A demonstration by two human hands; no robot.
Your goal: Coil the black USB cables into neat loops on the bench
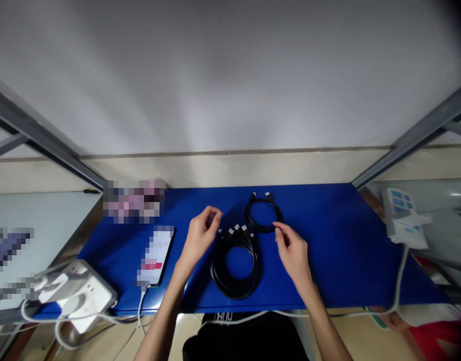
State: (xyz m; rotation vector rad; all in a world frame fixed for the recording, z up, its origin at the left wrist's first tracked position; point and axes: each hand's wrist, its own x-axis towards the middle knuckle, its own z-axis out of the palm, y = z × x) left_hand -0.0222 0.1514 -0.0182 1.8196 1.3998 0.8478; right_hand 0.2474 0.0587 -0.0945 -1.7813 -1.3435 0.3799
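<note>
A small coil of black USB cable [264, 229] lies on the blue tabletop [328, 240], its two plugs pointing to the back. My right hand [293, 248] is at its lower right edge, thumb and index finger pinched on the loop. Nearer to me lies a larger bundle of coiled black cables [236, 290], with several light-coloured plugs fanned out at its far side. My left hand [200, 234] hovers up and left of this bundle. Its fingers are curled, thumb close to the index finger, and nothing shows in them.
A phone [157, 255] with a white charging cable lies on the left. White power strips [89, 296] [405, 218] stand at the left front corner and beyond the right edge. A blurred-out item [134, 200] sits at the back left. Metal posts flank the table; another person's red clothing [437, 341] shows lower right.
</note>
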